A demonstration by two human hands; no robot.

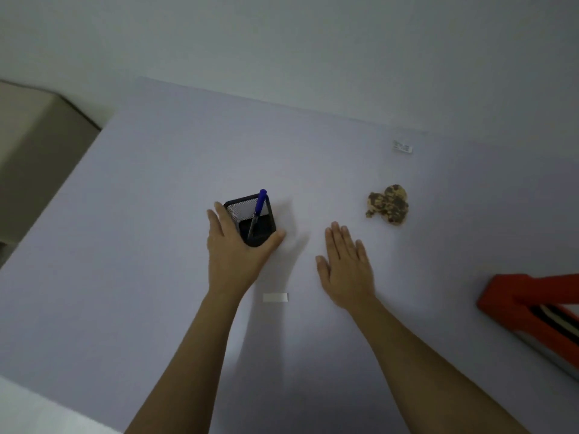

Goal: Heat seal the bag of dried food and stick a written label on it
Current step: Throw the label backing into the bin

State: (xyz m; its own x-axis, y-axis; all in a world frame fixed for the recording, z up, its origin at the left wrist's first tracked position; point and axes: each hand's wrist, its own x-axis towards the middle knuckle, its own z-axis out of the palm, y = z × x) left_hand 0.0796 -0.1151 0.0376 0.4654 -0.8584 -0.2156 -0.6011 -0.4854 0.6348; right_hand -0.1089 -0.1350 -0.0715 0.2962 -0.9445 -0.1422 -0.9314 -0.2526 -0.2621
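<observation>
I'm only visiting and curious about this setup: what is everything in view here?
table: one, pale lilac, fills the view
pen holder: one, black mesh, centre-left
pen: one, blue, tilted in the pen holder
blank label: one, white, between the forearms
bag of dried food: one, brown and tan, right of centre
printed tag: one, white, far right
heat sealer: one, red, right edge
cabinet: one, beige, left of table
left hand: one, holds the pen holder
right hand: one, open, fingers straight, over the table

Table [141, 277] bears pen holder [261, 228], bag [388, 203], label [275, 297], sealer [529, 303].
</observation>
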